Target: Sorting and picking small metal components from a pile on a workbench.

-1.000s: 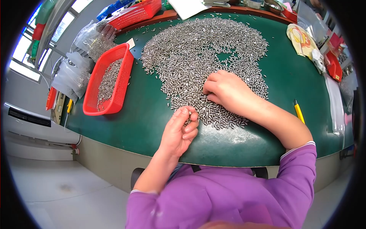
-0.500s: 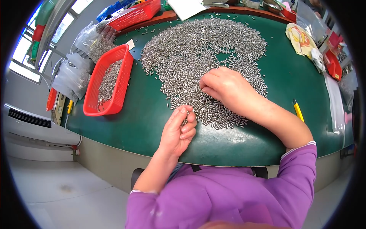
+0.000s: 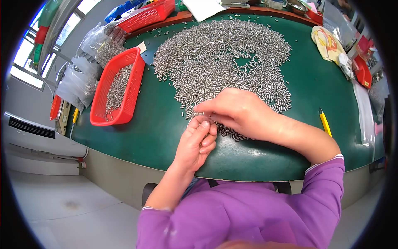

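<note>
The right hand (image 3: 240, 110) has moved left, from above the small metal pieces (image 3: 224, 41) to the left hand (image 3: 195, 143). The pieces lie spread on the green worktop (image 3: 161, 128); each is probably light, hard, slippery, best pinched at its middle. The left hand curls closed, content hidden; the right arches palm-down, its pinch I cannot tell.

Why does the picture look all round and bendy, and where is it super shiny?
In the head view, the fisheye lens curves the front edge of the green tabletop and leaves black corners; also there, a pale glare patch sits on the tabletop, lower than the metal pieces, which glint too; in the head view's upper left, the window is washed out white.
</note>
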Demonstrator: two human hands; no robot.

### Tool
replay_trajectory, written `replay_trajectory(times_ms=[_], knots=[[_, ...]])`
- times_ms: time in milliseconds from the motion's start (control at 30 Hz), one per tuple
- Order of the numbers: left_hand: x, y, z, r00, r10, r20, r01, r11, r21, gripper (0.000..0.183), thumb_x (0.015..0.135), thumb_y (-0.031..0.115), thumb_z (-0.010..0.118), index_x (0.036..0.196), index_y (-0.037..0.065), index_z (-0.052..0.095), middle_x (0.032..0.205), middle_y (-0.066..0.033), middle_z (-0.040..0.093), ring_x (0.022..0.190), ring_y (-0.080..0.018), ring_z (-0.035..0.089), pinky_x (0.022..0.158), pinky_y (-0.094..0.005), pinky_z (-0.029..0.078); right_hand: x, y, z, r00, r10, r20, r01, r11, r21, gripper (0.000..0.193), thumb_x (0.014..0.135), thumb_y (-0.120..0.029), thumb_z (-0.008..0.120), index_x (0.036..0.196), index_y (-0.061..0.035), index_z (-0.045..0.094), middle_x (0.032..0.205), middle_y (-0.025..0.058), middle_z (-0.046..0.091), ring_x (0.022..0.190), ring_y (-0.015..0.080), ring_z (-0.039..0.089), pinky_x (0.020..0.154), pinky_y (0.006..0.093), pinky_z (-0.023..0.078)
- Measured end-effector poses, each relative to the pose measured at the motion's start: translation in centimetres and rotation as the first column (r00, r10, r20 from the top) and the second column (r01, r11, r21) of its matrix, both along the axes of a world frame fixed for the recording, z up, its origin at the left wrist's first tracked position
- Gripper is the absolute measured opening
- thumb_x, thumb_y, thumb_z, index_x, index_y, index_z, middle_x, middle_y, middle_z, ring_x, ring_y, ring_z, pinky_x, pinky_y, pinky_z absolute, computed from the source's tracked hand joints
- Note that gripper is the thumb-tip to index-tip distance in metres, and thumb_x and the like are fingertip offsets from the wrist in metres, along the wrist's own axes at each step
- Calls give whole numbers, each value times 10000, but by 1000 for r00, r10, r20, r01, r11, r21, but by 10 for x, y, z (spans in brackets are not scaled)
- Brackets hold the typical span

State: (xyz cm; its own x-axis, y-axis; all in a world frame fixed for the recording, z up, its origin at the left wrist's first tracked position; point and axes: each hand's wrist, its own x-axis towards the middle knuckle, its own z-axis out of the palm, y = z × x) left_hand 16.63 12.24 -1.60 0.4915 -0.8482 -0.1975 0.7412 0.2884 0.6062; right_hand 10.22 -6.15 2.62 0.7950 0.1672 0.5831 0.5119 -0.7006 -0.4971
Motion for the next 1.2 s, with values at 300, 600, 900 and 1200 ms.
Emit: replay_trajectory(times_ms=[300, 600, 900, 1200], knots=[[7, 4, -5, 984, -70, -164, 63, 997, -51, 223, 1041, 225, 407, 1025, 58, 554, 833, -50, 528, 525, -48, 336, 400, -167, 260, 6, -20, -25, 960, -239, -144, 182, 927, -329, 165, 776, -116, 690, 917, -59, 625, 896, 80, 593, 886, 299, 575, 788, 412, 481], [4, 2, -1, 1000, -12, -29, 13, 999, 30, 181, 1024, 199, 436, 1109, 70, 529, 908, -47, 549, 564, -48, 376, 426, -168, 291, 5, -12, 2, 995, -87, -48, 82, 993, -87, 106, 806, -110, 673, 901, -77, 641, 894, 76, 594, 885, 289, 580, 780, 395, 479], [4, 2, -2, 999, -35, 2, 35, 999, -7, 137, 1013, 153, 482, 1112, 81, 544, 877, -34, 557, 559, -37, 381, 431, -156, 288, 1, -3, -2, 974, 76, -213, -40, 985, 170, 211, 824, -110, 687, 1034, -88, 692, 973, 71, 621, 936, 258, 611, 806, 359, 506], [7, 5, -5, 990, -67, -123, 63, 997, -34, 232, 1044, 253, 403, 1009, 76, 549, 832, -35, 518, 535, -42, 344, 409, -166, 261, 5, -25, -24, 932, -302, -200, 222, 913, -342, 179, 782, -145, 690, 938, -64, 658, 934, 79, 605, 936, 286, 571, 832, 414, 473]])
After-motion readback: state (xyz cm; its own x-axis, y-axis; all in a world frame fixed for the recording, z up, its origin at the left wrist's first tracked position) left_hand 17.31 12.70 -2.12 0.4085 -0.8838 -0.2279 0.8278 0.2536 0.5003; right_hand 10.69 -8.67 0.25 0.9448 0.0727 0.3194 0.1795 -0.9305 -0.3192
